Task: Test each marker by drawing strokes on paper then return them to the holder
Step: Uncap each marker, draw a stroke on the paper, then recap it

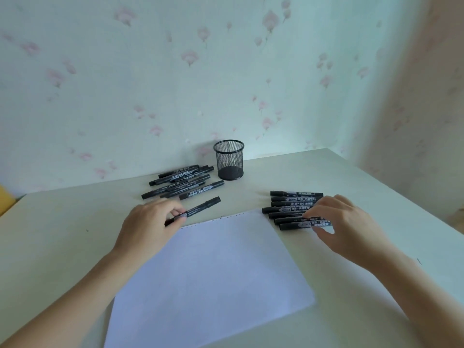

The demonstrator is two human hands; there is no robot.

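Nearest lies the sheet of paper (213, 267), flat on the pale counter (62, 247) and turned at an angle, with no strokes that can be seen on it. At its far left corner the left hand (148, 222) pinches one black marker (198, 209) between thumb and fingertips around the middle of the barrel, cap on and pointing away to the right. Across the sheet's far right corner the right hand (344, 222) reaches with fingers curved onto a neat row of markers (293, 208) lying side by side — whether it grips one of them or only touches them cannot be told. Farther back on the left sits a looser pile of markers (180, 183), and just beside it stands the black mesh holder (229, 159), upright and apparently empty, close to the flowered wall (226, 71).

Such markers are likely light, stiff and smooth-sided, prone to roll on a hard surface. The mid-barrel is the sensible place to hold one — leaving the cap free for the other hand to pull. The thin paper may slide under a stroke unless steadied.
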